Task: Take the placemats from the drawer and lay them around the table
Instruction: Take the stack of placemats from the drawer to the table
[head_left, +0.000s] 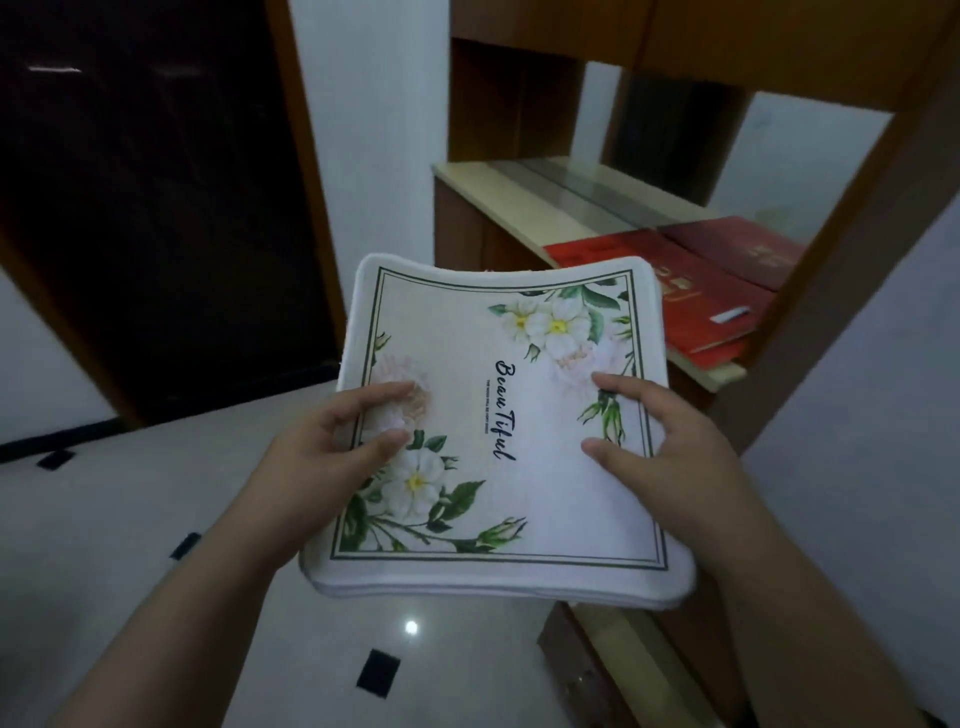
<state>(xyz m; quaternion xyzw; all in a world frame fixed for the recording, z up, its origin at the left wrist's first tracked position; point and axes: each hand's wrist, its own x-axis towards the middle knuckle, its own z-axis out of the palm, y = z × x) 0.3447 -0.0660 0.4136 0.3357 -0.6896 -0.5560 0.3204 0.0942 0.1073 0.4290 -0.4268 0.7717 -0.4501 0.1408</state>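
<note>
You hold a stack of white cloth placemats (498, 441) with a soft, matt weave; the top one carries a printed floral pattern and dark script, and its thick edges look slightly fuzzy. Beneath you, the white tiled floor (130, 519) is highly glossy and mirrors a ceiling light. The brown wooden cabinet (779, 41) has a smooth, satin finish, and its pale counter top (498, 192) looks smooth with a faint sheen. On it lie red glossy folders (691, 291), paper or card by their look, with gold lettering.
</note>
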